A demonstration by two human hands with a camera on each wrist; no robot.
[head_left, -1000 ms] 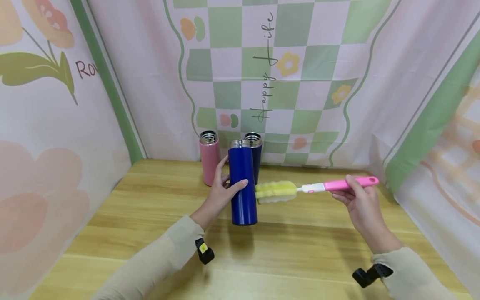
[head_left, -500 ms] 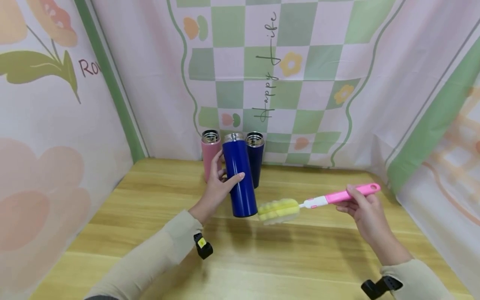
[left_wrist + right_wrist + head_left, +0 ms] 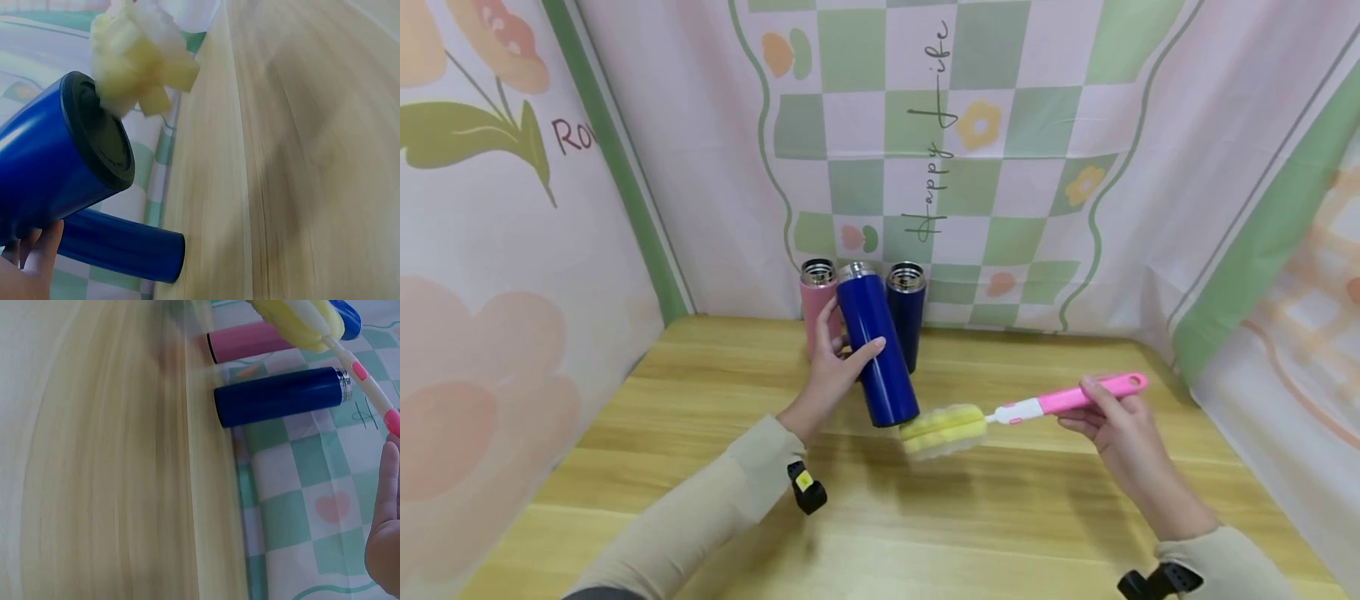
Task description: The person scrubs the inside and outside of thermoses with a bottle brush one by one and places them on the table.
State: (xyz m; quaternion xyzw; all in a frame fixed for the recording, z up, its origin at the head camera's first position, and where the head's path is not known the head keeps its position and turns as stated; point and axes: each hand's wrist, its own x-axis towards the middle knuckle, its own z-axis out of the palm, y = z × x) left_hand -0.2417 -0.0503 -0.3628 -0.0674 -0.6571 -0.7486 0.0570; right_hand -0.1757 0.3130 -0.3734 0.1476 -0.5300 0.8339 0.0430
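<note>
My left hand (image 3: pixel 835 371) grips a bright blue bottle (image 3: pixel 880 354) round its middle, raised over the table and tilted, its steel mouth leaning left and its base toward the right. My right hand (image 3: pixel 1123 433) holds a bottle brush by its pink handle (image 3: pixel 1075 396). The yellow and white sponge head (image 3: pixel 943 429) points left, right at the bottle's base. In the left wrist view the sponge (image 3: pixel 140 62) overlaps the edge of the bottle's black bottom (image 3: pixel 103 134). The bottle's inside is hidden in the head view.
A pink bottle (image 3: pixel 818 300) and a dark navy bottle (image 3: pixel 907 317), both uncapped, stand upright at the back of the wooden table (image 3: pixel 700 392). Behind them hangs a checkered curtain (image 3: pixel 970 183), with printed cloth also at both sides.
The blue bottle has tilted, its mouth shifting left and slightly up. The brush has dropped from beside the bottle's lower side to its base, its handle now slanting.
</note>
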